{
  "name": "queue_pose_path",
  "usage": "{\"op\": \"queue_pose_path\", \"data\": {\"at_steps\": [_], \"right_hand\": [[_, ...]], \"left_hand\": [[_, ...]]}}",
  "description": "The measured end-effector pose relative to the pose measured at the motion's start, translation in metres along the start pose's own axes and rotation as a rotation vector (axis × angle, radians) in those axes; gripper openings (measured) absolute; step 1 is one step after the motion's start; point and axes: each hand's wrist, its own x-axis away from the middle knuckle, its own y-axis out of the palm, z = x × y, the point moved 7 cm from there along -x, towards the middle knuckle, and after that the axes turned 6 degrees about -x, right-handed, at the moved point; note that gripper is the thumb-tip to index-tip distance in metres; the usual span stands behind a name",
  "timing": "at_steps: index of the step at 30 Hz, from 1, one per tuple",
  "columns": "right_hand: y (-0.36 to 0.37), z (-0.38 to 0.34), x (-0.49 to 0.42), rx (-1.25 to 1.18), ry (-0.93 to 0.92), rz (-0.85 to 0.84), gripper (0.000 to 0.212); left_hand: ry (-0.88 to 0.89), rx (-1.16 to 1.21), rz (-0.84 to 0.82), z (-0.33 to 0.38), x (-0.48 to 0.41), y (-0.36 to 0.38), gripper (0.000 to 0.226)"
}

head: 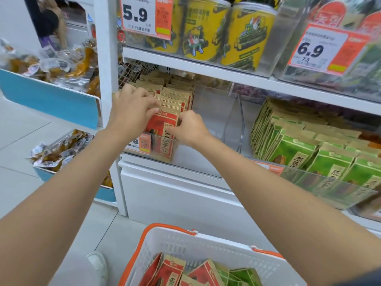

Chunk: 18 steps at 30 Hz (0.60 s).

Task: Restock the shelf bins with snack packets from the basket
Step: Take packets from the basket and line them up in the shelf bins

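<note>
The bin (163,137) holds red packets (165,122); the basket (206,243), more.

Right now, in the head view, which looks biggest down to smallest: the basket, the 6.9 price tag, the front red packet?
basket (nearest the camera)
6.9 price tag
front red packet (partly hidden)

Bright, even shop light fills my view, with hardly a shadow except the dimmer back of the bins under the white shelf (185,65). The clear bin front (329,182) at lower right carries a pale sheen, and the price tags (138,15) and yellow cans (206,29) along the top look soft and smeared. Straight shelf edges tilt and bow toward the corners, and the upper left is blurred.
</note>
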Motion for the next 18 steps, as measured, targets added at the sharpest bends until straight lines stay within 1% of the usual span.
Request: {"op": "queue_pose_path", "data": {"at_steps": [2,4,7,9,10,11,13,14,16,18], "right_hand": [[-0.004,-0.003,-0.001,0.013,-0.052,0.064,0.014],[-0.001,-0.003,-0.001,0.029,-0.082,0.091,0.014],[0.002,-0.003,-0.001,0.016,-0.103,0.081,0.012],[-0.001,-0.001,0.003,-0.081,-0.076,0.062,0.013],[-0.006,0.003,0.004,-0.197,-0.028,0.082,0.015],[-0.011,0.013,0.003,-0.356,0.052,0.137,0.018],[-0.019,0.037,0.0,-0.746,0.272,0.27,0.025],[-0.018,0.048,-0.004,-0.909,0.393,0.285,0.036],[-0.013,0.056,-0.01,-1.104,0.575,0.219,0.059],[-0.001,0.057,-0.019,-1.174,0.668,0.143,0.068]], "left_hand": [[0.04,-0.034,0.039,0.001,0.0,-0.002,0.024],[0.053,-0.054,0.038,0.003,0.0,0.001,0.023],[0.036,-0.063,0.039,0.006,0.002,0.009,0.032],[-0.017,-0.034,0.095,0.008,0.002,0.009,0.039],[-0.047,-0.021,0.13,0.01,0.003,0.009,0.041],[-0.07,-0.009,0.156,0.011,0.004,0.01,0.043],[-0.084,-0.003,0.176,0.015,0.006,0.014,0.05],[-0.079,-0.018,0.176,0.017,0.006,0.017,0.054],[-0.078,-0.059,0.162,0.018,0.005,0.023,0.059],[-0.102,-0.064,0.168,0.017,0.004,0.024,0.061]]}}
